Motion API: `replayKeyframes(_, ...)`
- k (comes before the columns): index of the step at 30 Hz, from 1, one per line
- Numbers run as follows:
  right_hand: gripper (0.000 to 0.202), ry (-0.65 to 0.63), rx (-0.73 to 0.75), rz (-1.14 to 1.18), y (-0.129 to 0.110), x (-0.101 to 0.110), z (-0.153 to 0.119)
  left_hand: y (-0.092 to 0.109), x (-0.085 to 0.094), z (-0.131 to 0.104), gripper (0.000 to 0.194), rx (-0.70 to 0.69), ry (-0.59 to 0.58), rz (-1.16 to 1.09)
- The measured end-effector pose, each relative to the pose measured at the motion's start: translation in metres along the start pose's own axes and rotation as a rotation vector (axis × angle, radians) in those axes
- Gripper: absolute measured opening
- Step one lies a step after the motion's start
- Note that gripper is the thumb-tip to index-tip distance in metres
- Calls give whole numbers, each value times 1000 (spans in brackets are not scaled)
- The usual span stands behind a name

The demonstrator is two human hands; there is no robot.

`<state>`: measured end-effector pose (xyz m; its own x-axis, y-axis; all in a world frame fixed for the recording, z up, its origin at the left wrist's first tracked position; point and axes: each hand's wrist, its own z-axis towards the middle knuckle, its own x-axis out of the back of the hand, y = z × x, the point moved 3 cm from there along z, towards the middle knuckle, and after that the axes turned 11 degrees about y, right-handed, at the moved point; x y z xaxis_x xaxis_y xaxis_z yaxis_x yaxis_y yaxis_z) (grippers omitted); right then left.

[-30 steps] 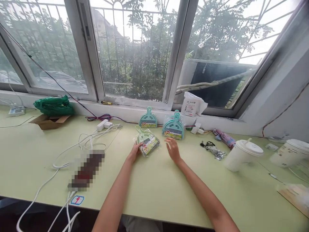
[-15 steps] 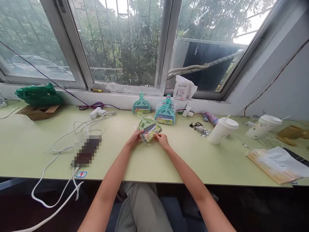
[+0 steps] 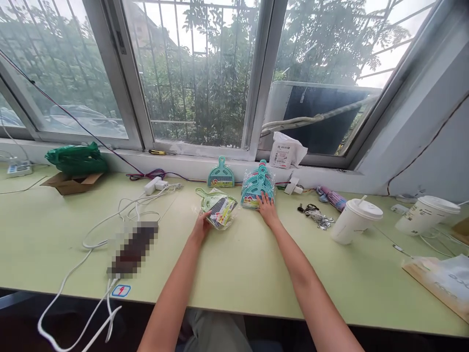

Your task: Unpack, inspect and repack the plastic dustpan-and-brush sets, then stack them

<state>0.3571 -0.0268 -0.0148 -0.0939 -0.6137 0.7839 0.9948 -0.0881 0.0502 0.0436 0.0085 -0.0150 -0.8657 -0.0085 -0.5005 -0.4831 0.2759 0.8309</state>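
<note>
Green dustpan (image 3: 218,208) in the left hand (image 3: 201,226), right hand (image 3: 267,210) at the blue dustpans (image 3: 258,187)

Head view: the green dustpan, wrapped in clear plastic together with its brush and label, is near the centre of the frame, above the pale green table (image 3: 249,269). It is tilted, with its handle to the upper left. The left hand is clamped on its lower left edge, the thumb lying over the front.

To the right of it, the right hand has its fingers spread apart on the lower right front of the nearest one of the blue dustpans. These are several, one behind another, also in clear wrap. One single dustpan (image 3: 221,176), blue too, is just left of them, near the wall, handle up.

At the right of the frame are a white cup (image 3: 353,222) with a lid and straw, and a bunch of small metal things (image 3: 318,216), which I cannot name surely. Above them, on the sill, is a white packet (image 3: 286,151). At the left, a green bag (image 3: 76,159) is by an open carton (image 3: 73,184), and white cables (image 3: 91,238) run near a dark, blurred object (image 3: 134,249). At the lower left, a blue-bordered label (image 3: 121,291) is on the table edge.
</note>
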Motion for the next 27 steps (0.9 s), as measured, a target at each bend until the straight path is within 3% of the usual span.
replayKeyframes(5,65,103,-22,-212,15,-21,35,0,6,17,32,18,68,-9)
replayKeyframes(9,65,203,76,-224,14,-36,58,-2,6,34,40,64,113,-10)
replayKeyframes(15,66,242,67,-178,21,-53,70,-7,6,42,48,52,44,0)
replayKeyframes(21,59,94,119,-138,16,-30,55,-8,5,40,48,50,44,13)
replayKeyframes(27,67,-82,373,66,5,-1,28,-6,3,42,49,35,99,19)
